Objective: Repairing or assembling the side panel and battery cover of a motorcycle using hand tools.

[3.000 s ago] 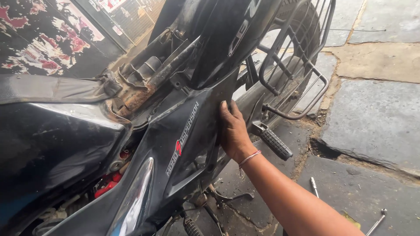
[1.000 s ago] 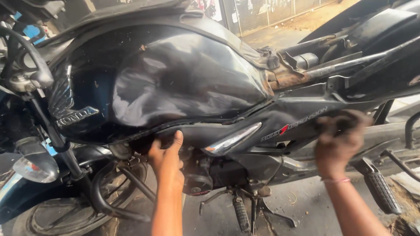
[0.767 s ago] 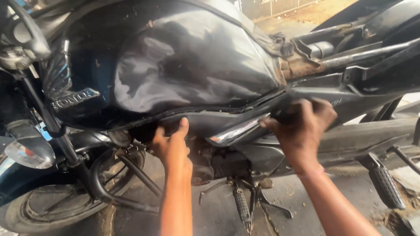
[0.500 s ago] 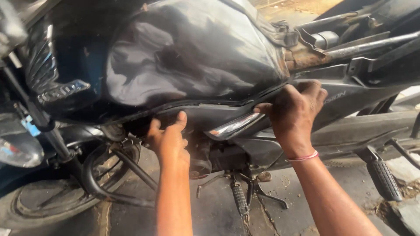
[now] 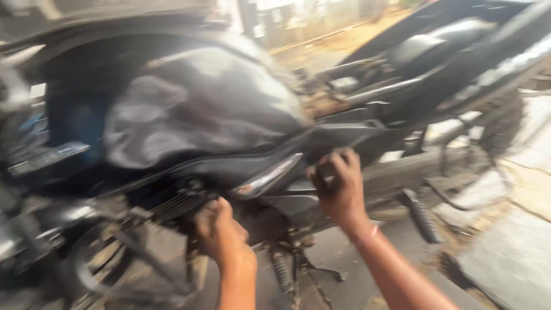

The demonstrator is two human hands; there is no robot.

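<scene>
Under the black tank [image 5: 201, 109], both hands [image 5: 221, 229] [image 5: 340, 183] grip the side panel [image 5: 298, 166].

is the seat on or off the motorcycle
Off: behind the fuel tank the bare frame rails show, with no seat over them.

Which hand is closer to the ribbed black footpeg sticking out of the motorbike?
The right hand. It grips the black side panel, just left of the footpeg. The left hand is farther away, under the tank.

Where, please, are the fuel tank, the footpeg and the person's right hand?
fuel tank [image 5: 201, 109], head view, its side.
footpeg [image 5: 423, 218], head view, its ribbed middle.
right hand [image 5: 340, 186], head view, its back.
</scene>
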